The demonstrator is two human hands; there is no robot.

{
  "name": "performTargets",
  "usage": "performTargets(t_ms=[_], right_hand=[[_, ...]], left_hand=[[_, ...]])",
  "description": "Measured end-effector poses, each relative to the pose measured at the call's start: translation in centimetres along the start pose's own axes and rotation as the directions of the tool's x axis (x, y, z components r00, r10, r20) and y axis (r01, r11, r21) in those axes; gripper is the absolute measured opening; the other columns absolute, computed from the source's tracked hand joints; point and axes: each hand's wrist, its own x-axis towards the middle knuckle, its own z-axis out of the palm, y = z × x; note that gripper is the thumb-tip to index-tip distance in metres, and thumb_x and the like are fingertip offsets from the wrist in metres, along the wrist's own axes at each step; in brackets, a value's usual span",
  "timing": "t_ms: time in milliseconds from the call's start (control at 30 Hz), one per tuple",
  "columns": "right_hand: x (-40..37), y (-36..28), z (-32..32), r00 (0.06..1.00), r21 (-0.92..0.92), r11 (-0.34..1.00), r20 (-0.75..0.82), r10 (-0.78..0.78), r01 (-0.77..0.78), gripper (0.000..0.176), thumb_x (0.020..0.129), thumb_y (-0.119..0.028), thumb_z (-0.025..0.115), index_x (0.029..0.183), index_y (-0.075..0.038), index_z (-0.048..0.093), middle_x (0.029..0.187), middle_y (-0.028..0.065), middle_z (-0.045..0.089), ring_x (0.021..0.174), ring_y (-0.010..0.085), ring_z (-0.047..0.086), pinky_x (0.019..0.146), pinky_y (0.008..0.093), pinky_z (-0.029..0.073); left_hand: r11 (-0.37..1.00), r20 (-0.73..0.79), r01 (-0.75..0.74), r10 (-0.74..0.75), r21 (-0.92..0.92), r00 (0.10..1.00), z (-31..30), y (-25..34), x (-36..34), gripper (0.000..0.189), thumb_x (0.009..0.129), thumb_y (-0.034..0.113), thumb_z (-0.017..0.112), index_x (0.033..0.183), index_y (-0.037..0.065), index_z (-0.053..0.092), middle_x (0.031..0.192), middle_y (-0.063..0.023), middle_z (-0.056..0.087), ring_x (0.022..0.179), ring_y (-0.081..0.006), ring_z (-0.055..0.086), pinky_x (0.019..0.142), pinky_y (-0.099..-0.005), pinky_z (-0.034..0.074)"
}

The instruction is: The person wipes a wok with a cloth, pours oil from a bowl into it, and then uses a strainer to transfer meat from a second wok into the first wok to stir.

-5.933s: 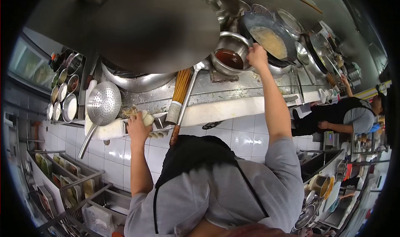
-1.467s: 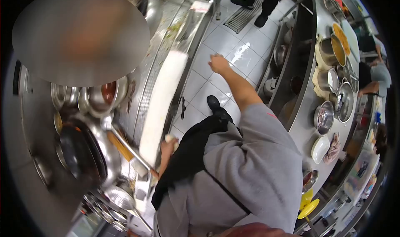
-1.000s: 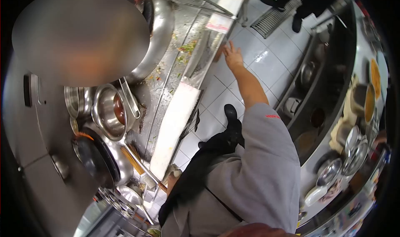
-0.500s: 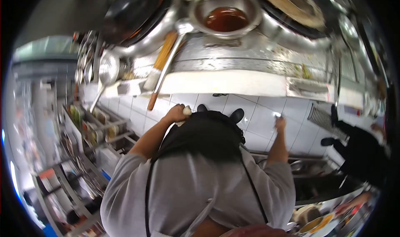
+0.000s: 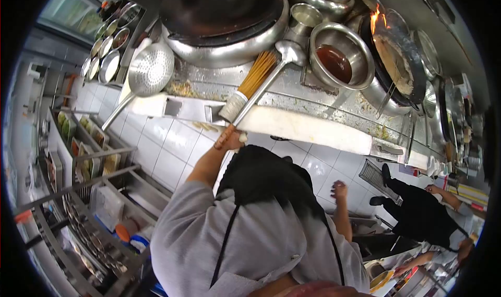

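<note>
My left hand [image 5: 233,141] is closed on a small white bunched thing, probably a cloth [image 5: 243,137], of which only a bit shows. The wooden handle end of a long-handled ladle [image 5: 255,94] overlaps this hand in the view. Beside the ladle's shaft lies a bamboo wok brush [image 5: 250,81] with a pale wrapped grip. My right hand [image 5: 339,190] hangs low over the tiled floor, its fingers loosely curled and apart with nothing visible in them. A steel bowl of red-brown liquid [image 5: 334,62] stands on the stove just beyond the ladle's head.
A large black wok [image 5: 219,15] sits on the left burner. Flames rise at the right wok [image 5: 399,67]. A perforated skimmer [image 5: 151,70] rests at the left, its handle overhanging the edge. A white cloth strip [image 5: 302,127] lines the stove front. Another person [image 5: 425,211] stands at the right.
The view has turned and shifted, showing more of the stove. My left hand now appears right at the ladle's handle end. My right hand appears lower, closer to my body.
</note>
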Motion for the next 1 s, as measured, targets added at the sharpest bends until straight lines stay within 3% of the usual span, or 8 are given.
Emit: performTargets(t_ms=[33,100,267,500,600,800,867,1000], right_hand=[[-0.2,-1.7,-1.1,0.992,0.082,0.989,-0.030,-0.119,0.121,0.025,0.082,-0.019,0.064,0.105,-0.015,0.058,0.076,0.0033,0.059,0.058,0.0151,0.056,0.046,0.0296,0.046],[-4.5,-8.8,-1.0,0.976,0.008,0.985,-0.134,-0.172,0.174,0.037,0.086,-0.020,0.062,0.120,-0.009,0.056,0.080,0.0038,0.062,0.063,0.0154,0.060,0.047,0.0286,0.047],[-10.2,-14.7,-0.4,0.937,-0.036,0.951,-0.165,-0.309,0.307,0.041,0.090,-0.025,0.059,0.126,-0.004,0.056,0.084,0.0064,0.066,0.067,0.0137,0.063,0.050,0.0263,0.049],[-14.2,-20.0,-0.4,0.774,0.070,0.842,-0.441,-0.454,0.534,0.033,0.093,-0.033,0.059,0.092,0.000,0.063,0.072,0.0059,0.062,0.057,0.0112,0.058,0.044,0.0244,0.044],[-15.8,-27.4,-1.8,0.561,0.101,0.688,-0.668,-0.489,0.719,0.040,0.095,-0.039,0.053,0.084,-0.002,0.061,0.068,0.0031,0.058,0.052,0.0091,0.050,0.044,0.0252,0.041],[-9.3,-37.9,-0.8,0.296,-0.621,0.579,-0.505,-0.811,0.528,0.049,0.090,-0.043,0.056,0.115,-0.001,0.056,0.097,0.0271,0.062,0.102,0.0418,0.061,0.089,0.0469,0.048],[-9.8,-40.3,0.6,0.483,-0.684,0.636,-0.447,-0.753,0.358,0.038,0.089,-0.025,0.056,0.116,0.002,0.055,0.111,0.0283,0.059,0.102,0.0430,0.061,0.089,0.0467,0.049],[-8.6,-43.1,-2.6,0.323,-0.819,0.512,-0.426,-0.845,0.258,0.021,0.083,-0.011,0.058,0.097,0.004,0.057,0.095,0.0271,0.064,0.087,0.0426,0.066,0.078,0.0431,0.054]], left_hand=[[0.997,0.166,0.072,-0.065,-0.038,0.984,-1.2,0.9,0.5,0.045,0.064,0.031,0.074,0.104,0.011,0.064,0.112,-0.0134,0.062,0.112,-0.0309,0.055,0.099,-0.0396,0.042],[0.969,0.151,0.135,-0.104,-0.208,0.983,5.0,-2.7,0.8,0.045,0.066,0.028,0.073,0.105,0.010,0.063,0.112,-0.0156,0.061,0.099,-0.0335,0.061,0.090,-0.0419,0.049],[0.974,-0.192,-0.023,-0.021,-0.227,0.981,6.1,-2.3,-0.1,0.039,0.069,0.017,0.067,0.106,0.007,0.061,0.106,-0.0200,0.060,0.093,-0.0400,0.061,0.083,-0.0450,0.051],[0.969,-0.165,-0.188,0.162,-0.160,0.973,10.6,-4.4,0.4,0.033,0.071,0.023,0.065,0.099,0.005,0.065,0.100,-0.0194,0.065,0.097,-0.0354,0.062,0.090,-0.0452,0.047],[0.999,0.234,-0.022,0.014,0.034,0.972,6.8,-1.7,0.7,0.040,0.069,0.028,0.068,0.098,0.001,0.065,0.099,-0.0209,0.065,0.097,-0.0358,0.062,0.091,-0.0451,0.046],[0.989,0.306,0.148,-0.148,0.024,0.940,3.2,0.5,0.1,0.055,0.068,0.035,0.072,0.106,-0.002,0.060,0.098,-0.0231,0.067,0.094,-0.0378,0.065,0.084,-0.0441,0.051],[0.961,0.348,0.274,-0.247,-0.030,0.905,2.2,0.6,-1.4,0.058,0.069,0.038,0.071,0.107,-0.004,0.059,0.098,-0.0250,0.066,0.094,-0.0397,0.065,0.083,-0.0461,0.051],[0.816,0.292,0.561,-0.508,-0.135,0.810,2.4,-2.3,-7.7,0.051,0.071,0.040,0.068,0.095,-0.005,0.065,0.091,-0.0269,0.067,0.091,-0.0395,0.066,0.079,-0.0462,0.052]])
